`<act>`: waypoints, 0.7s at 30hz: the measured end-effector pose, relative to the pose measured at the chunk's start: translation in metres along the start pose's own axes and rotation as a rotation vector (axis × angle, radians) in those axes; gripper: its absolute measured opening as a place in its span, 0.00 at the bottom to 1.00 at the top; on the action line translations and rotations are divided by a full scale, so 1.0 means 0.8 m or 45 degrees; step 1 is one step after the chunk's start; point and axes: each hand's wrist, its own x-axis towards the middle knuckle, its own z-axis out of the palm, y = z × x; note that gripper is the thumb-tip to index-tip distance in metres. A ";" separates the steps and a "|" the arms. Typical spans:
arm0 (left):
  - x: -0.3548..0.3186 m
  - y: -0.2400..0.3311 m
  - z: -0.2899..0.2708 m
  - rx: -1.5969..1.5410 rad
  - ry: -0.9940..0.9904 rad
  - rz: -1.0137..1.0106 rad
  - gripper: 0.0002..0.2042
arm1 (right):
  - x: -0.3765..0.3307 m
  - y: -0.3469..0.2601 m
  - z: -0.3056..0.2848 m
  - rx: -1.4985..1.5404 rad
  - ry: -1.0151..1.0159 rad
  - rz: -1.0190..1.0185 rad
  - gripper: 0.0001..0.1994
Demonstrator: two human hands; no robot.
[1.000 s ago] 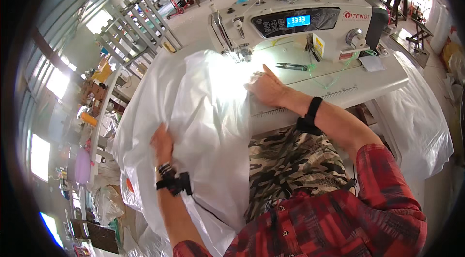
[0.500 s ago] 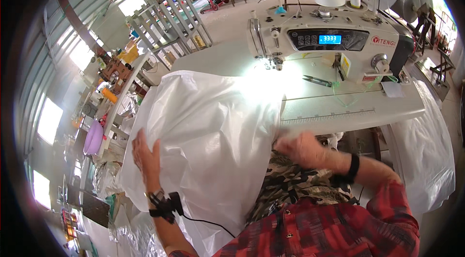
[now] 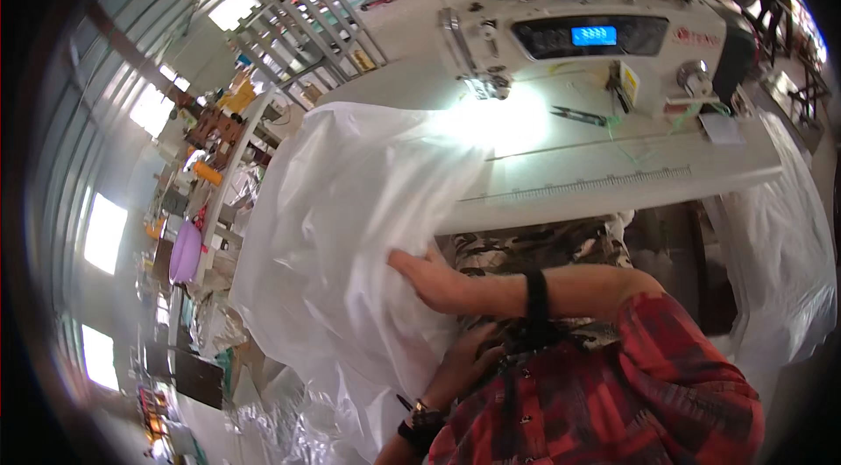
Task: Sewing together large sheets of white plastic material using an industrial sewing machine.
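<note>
- A large sheet of thin white fabric (image 3: 350,237) spills off the left end of the sewing surface (image 3: 613,176) and hangs down past the person's lap toward the floor. It looks light, limp and somewhat slick, likely to slide and bunch rather than hold a shape.
- The sewing machine (image 3: 596,36) stands at the back of the surface, needle end toward the fabric. A bright lamp glares on the cloth there.
- More white material (image 3: 780,264) hangs off the right side.
- The right hand (image 3: 438,281) reaches across the body and lies flat on the fabric, fingers together, pressing rather than pinching; its grip is released.
- The left hand (image 3: 473,355) is low at the lap, fingers curled at the fabric's lower fold; I cannot tell if its grip is clenched.
- Best hold, I judge: gather a fold near an edge.
- Small snips (image 3: 578,116) lie on the surface, well apart from the fabric.
- Open room lies right of the needle; left is crowded with racks.
</note>
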 end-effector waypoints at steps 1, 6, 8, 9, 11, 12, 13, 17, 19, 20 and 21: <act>0.000 -0.022 0.005 0.230 0.024 0.110 0.25 | 0.006 -0.014 0.014 0.102 0.087 0.036 0.25; -0.096 -0.065 0.015 0.225 -0.078 -0.199 0.24 | 0.008 -0.048 0.025 0.133 -0.291 -0.272 0.26; -0.131 -0.071 -0.003 0.273 0.058 -0.344 0.23 | 0.003 -0.042 -0.007 -0.081 -0.403 -0.205 0.32; -0.143 -0.074 -0.011 0.304 0.138 -0.402 0.23 | 0.004 -0.033 -0.023 -0.258 -0.559 -0.364 0.32; -0.162 -0.078 -0.026 0.361 0.276 -0.463 0.23 | 0.006 -0.011 -0.066 -0.634 -0.816 -0.367 0.33; -0.171 -0.078 -0.035 0.397 0.355 -0.503 0.23 | 0.005 0.002 -0.090 -0.767 -0.937 -0.301 0.33; -0.179 -0.077 -0.042 0.427 0.404 -0.538 0.23 | 0.009 0.016 -0.103 -0.833 -0.934 -0.143 0.32; -0.213 -0.062 -0.069 0.541 0.635 -0.632 0.22 | 0.014 0.065 -0.123 -1.255 -0.026 0.063 0.33; -0.224 -0.056 -0.083 0.602 0.715 -0.644 0.22 | 0.023 0.088 -0.101 -1.346 0.183 -0.173 0.34; -0.228 -0.053 -0.089 0.635 0.743 -0.645 0.21 | 0.030 0.099 -0.089 -1.452 0.423 -0.373 0.35; -0.229 -0.052 -0.098 0.671 0.765 -0.638 0.21 | 0.040 0.108 -0.079 -1.429 0.470 -0.416 0.35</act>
